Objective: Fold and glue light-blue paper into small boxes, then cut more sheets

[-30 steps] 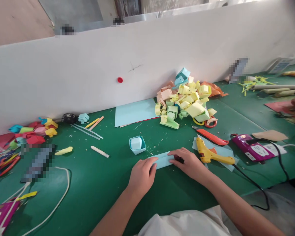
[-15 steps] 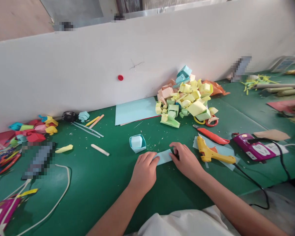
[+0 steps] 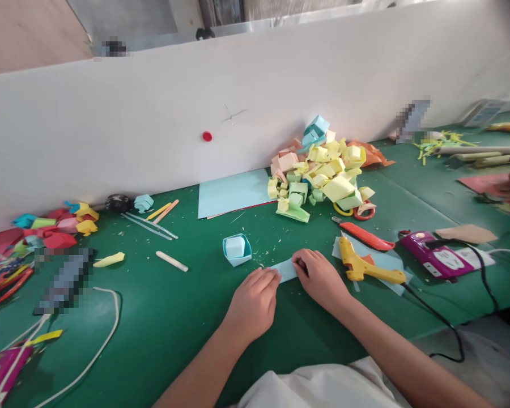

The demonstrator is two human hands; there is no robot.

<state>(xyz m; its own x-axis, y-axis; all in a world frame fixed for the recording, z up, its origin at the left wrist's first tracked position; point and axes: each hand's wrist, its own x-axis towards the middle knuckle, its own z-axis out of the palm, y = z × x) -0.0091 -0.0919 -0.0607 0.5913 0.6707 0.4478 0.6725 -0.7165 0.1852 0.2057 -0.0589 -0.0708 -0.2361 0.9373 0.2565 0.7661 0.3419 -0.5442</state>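
A folded light-blue paper strip (image 3: pixel 285 271) lies on the green table between my two hands. My left hand (image 3: pixel 255 294) holds its left end down, fingers close together over the paper and the thumb tucked low. At the right end, my right hand (image 3: pixel 321 277) pinches the strip with curled fingers; the fingertips are partly hidden. Just beyond my left hand sits a small blue paper cup shape (image 3: pixel 237 250) with a paler folded piece inside. A yellow glue gun (image 3: pixel 368 263) rests right of my right hand, on blue paper scraps (image 3: pixel 380 258).
A red utility knife (image 3: pixel 369 236) lies behind the glue gun. Folded paper pieces (image 3: pixel 327 170) are heaped by the white partition (image 3: pixel 131 124), beside blue sheets (image 3: pixel 232 192). A white stick (image 3: pixel 172 261), phone (image 3: pixel 66 280) and cable (image 3: pixel 117 317) lie left; a purple box (image 3: pixel 437 255) stands right.
The fingers of my left hand have straightened and slid slightly right over the strip, covering more of its left end. My right hand keeps its pinch, and the view has shifted a little.
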